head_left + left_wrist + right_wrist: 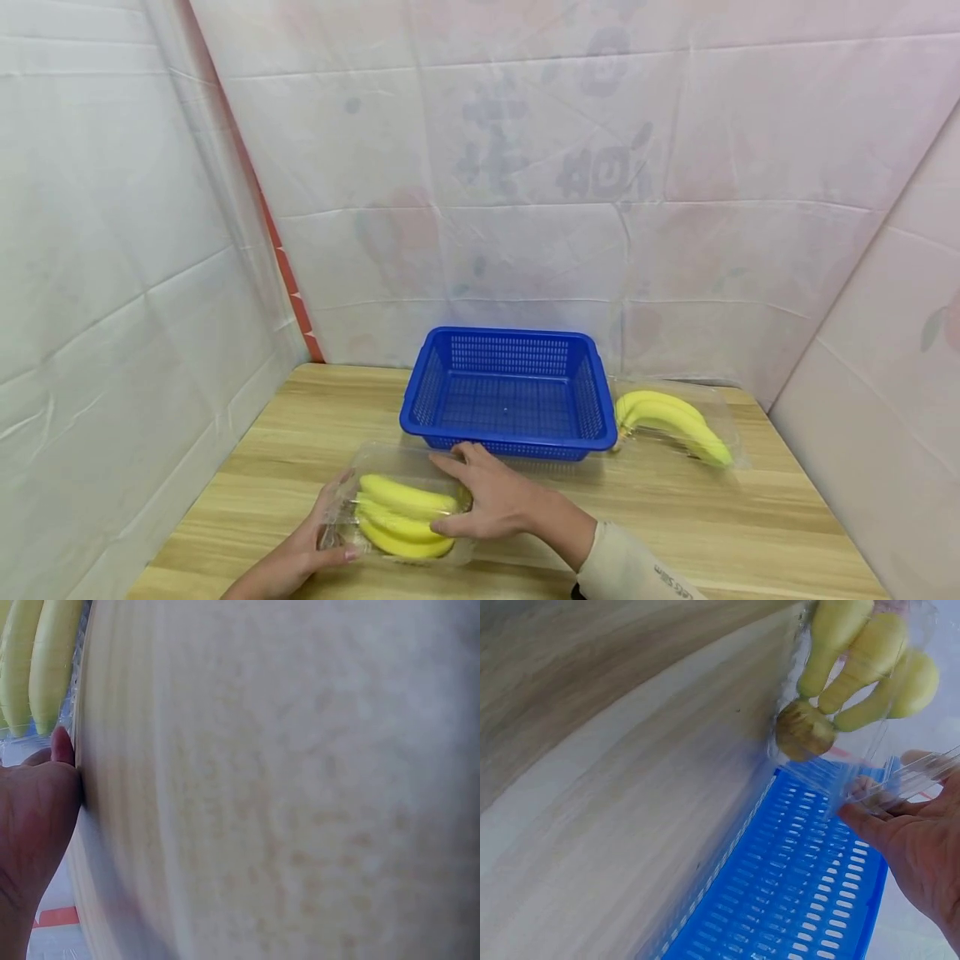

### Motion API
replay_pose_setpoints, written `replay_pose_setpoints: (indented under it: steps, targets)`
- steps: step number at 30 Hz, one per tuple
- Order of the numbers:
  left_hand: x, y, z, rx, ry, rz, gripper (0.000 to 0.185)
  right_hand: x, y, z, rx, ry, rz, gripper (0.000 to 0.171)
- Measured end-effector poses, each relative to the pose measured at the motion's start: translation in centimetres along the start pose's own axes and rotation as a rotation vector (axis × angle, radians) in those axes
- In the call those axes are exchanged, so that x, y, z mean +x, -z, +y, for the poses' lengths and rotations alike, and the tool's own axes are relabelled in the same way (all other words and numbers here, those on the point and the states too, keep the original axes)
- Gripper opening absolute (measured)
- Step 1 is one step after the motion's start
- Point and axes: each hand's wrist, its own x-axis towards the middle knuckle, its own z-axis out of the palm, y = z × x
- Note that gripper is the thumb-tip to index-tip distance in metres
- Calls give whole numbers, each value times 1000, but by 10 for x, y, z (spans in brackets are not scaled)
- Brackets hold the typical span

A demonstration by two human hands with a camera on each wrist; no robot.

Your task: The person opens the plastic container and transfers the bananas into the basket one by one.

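A bunch of yellow bananas [405, 517] lies inside a clear plastic package [375, 457] near the front of the table. My left hand [300, 542] grips the package's left end, thumb at the near edge and fingers behind the plastic. At the right end, my right hand [491, 497] holds the plastic between thumb and fingers, the thumb lying over the bananas. In the right wrist view, the brown stem end [805, 731] points toward the right hand [915, 840], and folds of clear plastic run between its fingers. The left wrist view catches only the banana tips [56, 667] beyond the left hand [37, 817].
Just behind the package stands a blue perforated basket [517, 443] with nothing in it. Right of the basket, a second bunch of bananas [671, 417] lies in clear plastic. Pale sheets hang behind and on both sides of the wooden table [330, 408].
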Motion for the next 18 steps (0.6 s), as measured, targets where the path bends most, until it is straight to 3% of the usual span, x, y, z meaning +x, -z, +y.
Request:
replay_pose_setpoints:
  steps: [4,10,18]
  targets:
    - [0,0,-2,28,-57,6,103,0,2,-3,14,-29,-8,92]
    - [-1,-4,-1,86,-23,54,104,-2,2,-9,17,-55,-30,98]
    - [-1,-3,-3,86,-53,47,103,-14,-3,-10,-102,53,41,89]
